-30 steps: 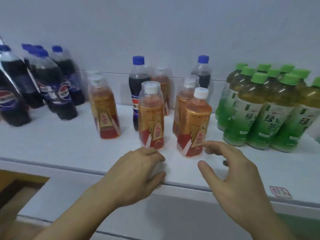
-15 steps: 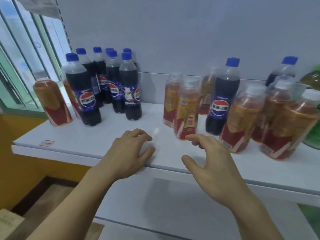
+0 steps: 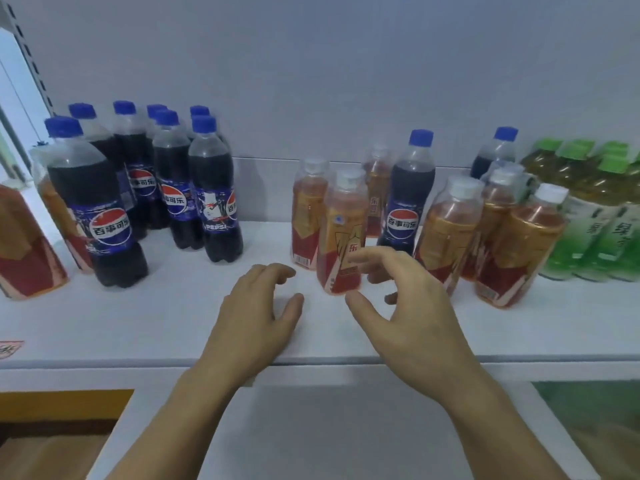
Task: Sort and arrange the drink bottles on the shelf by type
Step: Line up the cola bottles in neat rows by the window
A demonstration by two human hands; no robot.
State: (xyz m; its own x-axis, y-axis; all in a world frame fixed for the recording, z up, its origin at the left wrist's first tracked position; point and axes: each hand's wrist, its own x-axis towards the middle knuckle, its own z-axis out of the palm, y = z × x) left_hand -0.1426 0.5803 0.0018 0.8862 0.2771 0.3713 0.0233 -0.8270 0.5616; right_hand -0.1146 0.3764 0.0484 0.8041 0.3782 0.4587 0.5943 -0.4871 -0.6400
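Several dark cola bottles (image 3: 173,188) with blue caps stand grouped at the shelf's left. Two more cola bottles, one (image 3: 407,199) and another (image 3: 493,150), stand among the orange-red tea bottles in the middle. The nearest tea bottle (image 3: 341,233) stands just beyond my right hand (image 3: 405,306), whose spread, curved fingers hover beside it and hold nothing. My left hand (image 3: 258,313) rests on the white shelf (image 3: 156,317) with loosely curled fingers. Green tea bottles (image 3: 595,209) fill the right end. Two tea bottles (image 3: 24,251) stand at the far left.
The shelf's front edge runs just under my wrists. A small price label (image 3: 8,348) sticks to the shelf at the left front. A pale wall backs the shelf; a window frame stands at the far left. A lower shelf surface lies below.
My view swung left, then back toward the middle, so the green bottles show again. Both hands stay low at the shelf front; my right hand has come closer to the nearest tea bottle.
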